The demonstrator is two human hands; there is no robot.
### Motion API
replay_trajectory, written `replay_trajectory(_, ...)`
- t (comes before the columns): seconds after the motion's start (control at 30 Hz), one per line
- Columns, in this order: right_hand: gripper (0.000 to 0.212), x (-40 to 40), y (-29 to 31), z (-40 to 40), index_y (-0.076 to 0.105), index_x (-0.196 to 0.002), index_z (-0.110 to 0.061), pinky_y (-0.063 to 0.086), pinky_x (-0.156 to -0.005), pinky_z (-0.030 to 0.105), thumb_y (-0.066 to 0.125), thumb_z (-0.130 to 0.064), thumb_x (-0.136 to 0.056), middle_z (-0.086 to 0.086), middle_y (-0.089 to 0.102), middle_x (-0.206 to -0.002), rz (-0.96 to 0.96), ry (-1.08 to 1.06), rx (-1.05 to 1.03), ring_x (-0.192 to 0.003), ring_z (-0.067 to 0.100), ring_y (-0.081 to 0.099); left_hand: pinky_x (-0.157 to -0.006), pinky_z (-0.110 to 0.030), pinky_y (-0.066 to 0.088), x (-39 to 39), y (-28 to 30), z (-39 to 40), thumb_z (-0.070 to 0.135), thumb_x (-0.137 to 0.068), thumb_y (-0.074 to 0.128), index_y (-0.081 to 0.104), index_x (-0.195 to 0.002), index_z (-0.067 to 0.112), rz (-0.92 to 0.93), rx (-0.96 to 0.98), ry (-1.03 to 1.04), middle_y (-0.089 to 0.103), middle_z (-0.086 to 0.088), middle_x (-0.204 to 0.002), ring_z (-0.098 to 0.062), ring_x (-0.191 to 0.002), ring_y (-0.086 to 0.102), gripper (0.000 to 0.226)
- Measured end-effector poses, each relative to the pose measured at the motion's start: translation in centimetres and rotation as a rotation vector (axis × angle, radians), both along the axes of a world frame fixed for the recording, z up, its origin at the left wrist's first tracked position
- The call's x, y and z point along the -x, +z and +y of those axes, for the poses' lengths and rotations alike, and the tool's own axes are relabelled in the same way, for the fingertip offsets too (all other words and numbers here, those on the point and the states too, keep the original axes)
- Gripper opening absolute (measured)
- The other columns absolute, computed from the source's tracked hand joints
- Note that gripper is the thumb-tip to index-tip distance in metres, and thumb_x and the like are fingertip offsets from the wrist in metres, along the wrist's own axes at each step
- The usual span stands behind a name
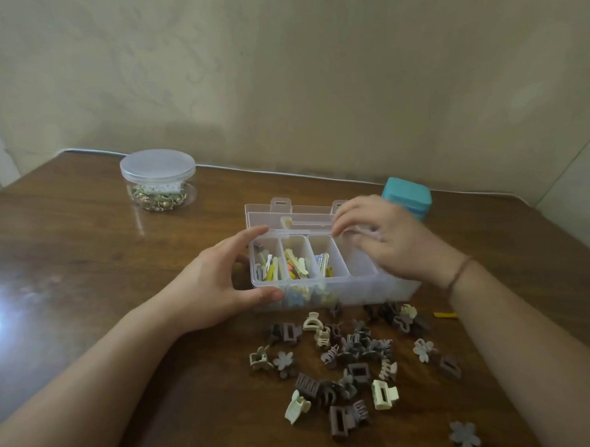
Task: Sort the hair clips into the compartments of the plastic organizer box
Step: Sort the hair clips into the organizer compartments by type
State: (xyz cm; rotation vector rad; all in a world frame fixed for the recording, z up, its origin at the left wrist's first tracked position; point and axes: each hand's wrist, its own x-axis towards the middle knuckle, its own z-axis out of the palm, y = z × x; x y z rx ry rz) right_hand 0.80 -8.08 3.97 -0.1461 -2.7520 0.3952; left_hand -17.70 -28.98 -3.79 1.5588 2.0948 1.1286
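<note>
A clear plastic organizer box (364, 289) stands open mid-table, its lid (286, 212) tipped back. Its three left compartments hold colourful flat hair clips (297, 262); the one to their right looks empty. My left hand (218, 280) grips the box's left end, thumb on the front wall, fingers on the rear rim. My right hand (385, 236) hovers blurred over the right compartments, fingertips pinched; whether it holds anything I cannot tell. Several small claw clips (354, 366) in brown, grey and cream lie scattered in front of the box.
A round clear jar (158, 180) of gold trinkets, lid on, stands at the back left. A teal box (409, 196) sits behind my right hand. A yellow strip (444, 315) lies at the right of the box. The brown wooden table (86, 266) meets a beige wall.
</note>
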Motion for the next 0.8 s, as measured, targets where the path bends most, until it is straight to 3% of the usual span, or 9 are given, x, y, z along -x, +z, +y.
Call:
replay_trajectory(0.07, 0.018, -2.6, 0.3, 1.6, 0.068, -0.091, -0.031, 0.048, -0.083, 0.025, 0.063, -0.014, -0.088, -0.012, 0.066, -0.098, 0.118, -0.095, 0.059, -0.098, 0.003, 0.059, -0.104, -0.037, 0.048, 0.1, -0.1, 0.1, 0.077, -0.059, 0.070, 0.026, -0.149, 0.050, 0.003, 0.008, 0.000, 0.049, 0.016, -0.145, 0.006, -0.121, 0.052, 0.104)
replay_trajectory(0.17, 0.019, -7.8, -0.4, 3.6, 0.066, -0.091, -0.043, 0.047, -0.072, 0.023, 0.067, -0.025, -0.083, -0.020, 0.067, -0.094, 0.046, -0.200, 0.094, -0.090, -0.002, 0.059, -0.104, -0.035, 0.049, 0.2, -0.2, 0.1, 0.077, -0.059, 0.070, 0.026, -0.149, 0.051, 0.004, 0.008, 0.002, 0.049, 0.016, -0.145, 0.007, -0.120, 0.052, 0.103)
replay_trajectory(0.3, 0.018, -13.3, -2.8, 4.0, 0.066, -0.095, -0.048, 0.046, -0.075, 0.018, 0.061, -0.046, -0.078, -0.028, 0.059, -0.111, -0.012, -0.292, 0.098, -0.102, -0.002, 0.057, -0.103, -0.031, 0.048, 0.2, -0.3, 0.1, 0.075, -0.060, 0.071, 0.028, -0.148, 0.051, 0.013, -0.006, 0.003, 0.050, 0.017, -0.143, 0.009, -0.119, 0.052, 0.101)
replay_trajectory(0.4, 0.015, -15.5, -4.3, 4.1, 0.065, -0.092, -0.049, 0.046, -0.078, 0.013, 0.064, -0.045, -0.077, -0.028, 0.058, -0.111, 0.066, -0.367, 0.051, -0.105, -0.004, 0.055, -0.104, -0.032, 0.047, 0.1, -0.4, 0.2, 0.074, -0.060, 0.072, 0.029, -0.148, 0.049, 0.013, -0.017, 0.013, 0.053, 0.016, -0.140, 0.008, -0.119, 0.053, 0.101)
replay_trajectory(0.53, 0.026, -15.7, -6.7, 4.7, 0.055, -0.086, -0.056, 0.040, -0.086, 0.023, 0.068, -0.034, -0.084, -0.035, 0.051, -0.108, -0.190, -0.437, -0.004, -0.106, -0.004, 0.047, -0.105, -0.037, 0.047, 0.0, -0.4, 0.1, 0.072, -0.061, 0.073, 0.030, -0.147, 0.050, -0.004, -0.019, 0.014, 0.054, 0.015, -0.139, 0.002, -0.120, 0.055, 0.099)
replay_trajectory(0.6, 0.031, -15.3, -7.0, 5.0, 0.055, -0.080, -0.051, 0.041, -0.088, 0.027, 0.068, -0.024, -0.086, -0.032, 0.053, -0.103, -0.171, -0.466, -0.013, -0.104, -0.001, 0.046, -0.106, -0.035, 0.046, 0.0, -0.4, 0.1, 0.073, -0.060, 0.073, 0.029, -0.146, 0.053, -0.008, -0.015, 0.012, 0.052, 0.016, -0.141, 0.004, -0.121, 0.053, 0.099)
replay_trajectory(0.73, 0.028, -13.9, -4.9, 5.5, 0.055, -0.080, -0.048, 0.040, -0.068, 0.018, 0.062, -0.022, -0.088, -0.025, 0.059, -0.090, -0.041, -0.493, -0.015, -0.087, -0.006, 0.052, -0.106, -0.034, 0.046, 0.0, -0.5, 0.1, 0.073, -0.061, 0.073, 0.027, -0.146, 0.055, -0.016, -0.013, 0.006, 0.052, 0.016, -0.142, 0.005, -0.122, 0.052, 0.098)
replay_trajectory(0.8, 0.028, -12.6, -3.5, 5.8, 0.055, -0.081, -0.050, 0.040, -0.065, 0.018, 0.062, -0.023, -0.088, -0.025, 0.061, -0.089, -0.067, -0.475, -0.012, -0.085, -0.006, 0.055, -0.106, -0.034, 0.046, 0.1, -0.4, 0.1, 0.074, -0.060, 0.073, 0.027, -0.145, 0.057, -0.019, -0.008, 0.000, 0.052, 0.016, -0.143, 0.006, -0.122, 0.052, 0.098)
